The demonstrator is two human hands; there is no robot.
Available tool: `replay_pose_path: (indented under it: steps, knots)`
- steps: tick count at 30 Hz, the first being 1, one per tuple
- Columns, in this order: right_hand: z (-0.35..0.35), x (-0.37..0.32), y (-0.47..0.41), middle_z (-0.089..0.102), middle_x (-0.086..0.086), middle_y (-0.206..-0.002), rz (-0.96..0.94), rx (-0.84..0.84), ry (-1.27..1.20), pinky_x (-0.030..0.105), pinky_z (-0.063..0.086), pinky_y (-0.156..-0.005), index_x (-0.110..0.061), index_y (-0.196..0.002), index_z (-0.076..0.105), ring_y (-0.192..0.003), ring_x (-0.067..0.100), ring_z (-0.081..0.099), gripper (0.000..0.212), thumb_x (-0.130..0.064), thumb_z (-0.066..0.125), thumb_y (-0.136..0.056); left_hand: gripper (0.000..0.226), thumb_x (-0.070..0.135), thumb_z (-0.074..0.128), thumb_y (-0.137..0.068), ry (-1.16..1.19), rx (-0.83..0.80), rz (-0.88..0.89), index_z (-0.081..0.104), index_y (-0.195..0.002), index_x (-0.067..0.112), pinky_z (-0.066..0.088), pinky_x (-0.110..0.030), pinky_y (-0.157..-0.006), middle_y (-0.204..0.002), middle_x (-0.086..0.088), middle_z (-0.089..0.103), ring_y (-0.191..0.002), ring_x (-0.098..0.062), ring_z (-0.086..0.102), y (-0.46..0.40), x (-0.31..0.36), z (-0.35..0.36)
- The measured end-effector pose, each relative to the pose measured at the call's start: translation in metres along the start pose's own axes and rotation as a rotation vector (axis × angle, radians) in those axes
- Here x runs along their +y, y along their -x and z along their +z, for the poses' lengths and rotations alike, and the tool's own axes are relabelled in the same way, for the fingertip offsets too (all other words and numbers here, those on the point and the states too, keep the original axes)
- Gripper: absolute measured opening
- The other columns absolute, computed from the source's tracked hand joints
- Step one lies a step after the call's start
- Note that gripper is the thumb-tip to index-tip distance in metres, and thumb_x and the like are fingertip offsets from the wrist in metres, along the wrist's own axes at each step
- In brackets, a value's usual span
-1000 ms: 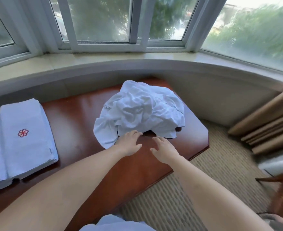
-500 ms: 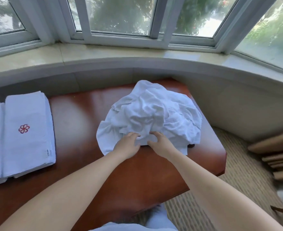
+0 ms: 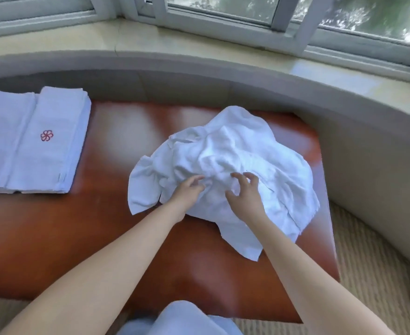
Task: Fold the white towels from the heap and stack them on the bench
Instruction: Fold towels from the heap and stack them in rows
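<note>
Far left on the wooden bench: two stacks of folded towels, side by side, long axes running away from the viewer. Right of centre: crumpled heap of white towels, no clear axis, corners trailing toward the near edge. Left hand pressing into the heap's near side, grasp unclear; right hand just beside, fingers spread and curved, nothing clamped. Likely step: picking out one towel. Next: finding an edge, lifting it free.
</note>
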State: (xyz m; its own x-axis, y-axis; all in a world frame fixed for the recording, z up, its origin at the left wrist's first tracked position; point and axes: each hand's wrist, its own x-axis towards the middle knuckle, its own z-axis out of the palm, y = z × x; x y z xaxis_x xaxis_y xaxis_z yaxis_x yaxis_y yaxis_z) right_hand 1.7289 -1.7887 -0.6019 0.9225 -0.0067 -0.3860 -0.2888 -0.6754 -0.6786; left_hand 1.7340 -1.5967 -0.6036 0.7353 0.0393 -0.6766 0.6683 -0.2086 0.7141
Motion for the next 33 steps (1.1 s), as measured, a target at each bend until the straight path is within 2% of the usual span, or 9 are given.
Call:
replay_pose_path:
  steps: [2,10,13,16,21,24,26,30,33]
  knots:
    - [-0.004,0.006,-0.008,0.035,-0.004,-0.145,-0.007,-0.02,-0.027,0.026,0.048,-0.081,-0.03,-0.14,0.054,-0.1,0.007,0.052,0.045,-0.025,0.06,-0.097,0.039,0.03,0.058,-0.098,0.044,0.031,-0.002,0.06,-0.136,0.038,0.048,-0.036,-0.101,-0.147,-0.008,0.051,-0.135,-0.024,0.051,-0.004,0.004,0.015]
    - [-0.012,0.01,-0.023,0.058,-0.016,-0.128,-0.054,-0.148,-0.066,0.013,0.042,-0.073,-0.028,-0.13,0.066,-0.103,0.0,0.058,0.033,-0.026,0.057,-0.099,0.038,0.028,0.055,-0.101,0.229,0.19,0.02,0.06,-0.136,0.044,0.054,-0.025,-0.095,-0.126,0.013,0.061,-0.107,-0.006,0.065,-0.01,0.014,0.038]
    - [-0.013,0.004,-0.017,0.067,-0.019,-0.116,-0.03,-0.165,-0.113,0.017,0.045,-0.072,-0.032,-0.118,0.074,-0.095,-0.001,0.062,0.026,-0.032,0.058,-0.098,0.02,0.031,0.063,-0.099,0.352,0.261,-0.026,0.074,-0.115,0.035,0.051,-0.016,-0.075,-0.104,0.012,0.069,-0.092,-0.004,0.065,-0.009,0.018,0.035]
    - [-0.005,-0.007,-0.002,0.072,-0.019,-0.096,-0.017,-0.176,-0.16,0.016,0.041,-0.063,-0.037,-0.1,0.078,-0.075,-0.003,0.064,0.017,-0.038,0.063,-0.095,0.012,0.036,0.069,-0.093,0.415,0.354,-0.028,0.08,-0.094,0.031,0.052,-0.023,-0.082,-0.085,0.011,0.07,-0.083,-0.009,0.062,-0.004,0.012,0.025]
    - [0.016,-0.039,0.033,0.069,-0.021,-0.071,-0.057,-0.227,-0.173,0.02,0.042,-0.059,-0.03,-0.078,0.076,-0.057,0.0,0.057,0.019,-0.044,0.069,-0.087,0.031,0.046,0.075,-0.086,0.579,0.448,-0.023,0.077,-0.084,0.015,0.056,-0.028,-0.082,-0.073,0.009,0.067,-0.07,-0.009,0.06,0.037,-0.008,-0.014]
    - [0.032,-0.064,0.062,0.049,-0.013,-0.056,-0.121,-0.231,-0.204,0.019,0.037,-0.05,-0.018,-0.067,0.05,-0.05,0.004,0.043,0.033,-0.04,0.073,-0.077,0.026,0.037,0.078,-0.084,0.702,0.388,-0.003,0.07,-0.088,0.013,0.059,-0.038,-0.082,-0.079,0.0,0.069,-0.072,-0.016,0.065,0.075,-0.024,-0.048]
    - [0.043,-0.082,0.081,0.038,-0.014,-0.058,-0.147,-0.206,-0.258,0.017,0.032,-0.046,-0.022,-0.068,0.039,-0.051,0.006,0.037,0.036,-0.031,0.074,-0.074,0.014,0.021,0.075,-0.086,0.774,0.348,0.026,0.066,-0.089,0.01,0.059,-0.041,-0.075,-0.084,-0.008,0.072,-0.072,-0.022,0.068,0.103,-0.038,-0.072]
    - [0.064,-0.11,0.119,0.073,-0.002,-0.089,0.021,-0.278,-0.447,0.033,0.055,-0.068,-0.018,-0.095,0.067,-0.08,0.018,0.07,0.022,-0.017,0.075,-0.075,0.025,0.01,0.074,-0.089,0.867,0.3,0.096,0.05,-0.083,0.016,0.059,-0.038,-0.069,-0.075,-0.004,0.063,-0.063,-0.017,0.065,0.157,-0.069,-0.115]
    - [0.078,-0.134,0.149,0.067,0.001,-0.075,-0.066,-0.314,-0.309,0.034,0.046,-0.062,-0.006,-0.085,0.069,-0.07,0.019,0.062,0.02,-0.025,0.07,-0.078,0.022,0.012,0.073,-0.092,0.862,0.291,0.148,0.052,-0.093,0.016,0.057,-0.035,-0.069,-0.084,-0.004,0.066,-0.069,-0.018,0.068,0.188,-0.088,-0.139]
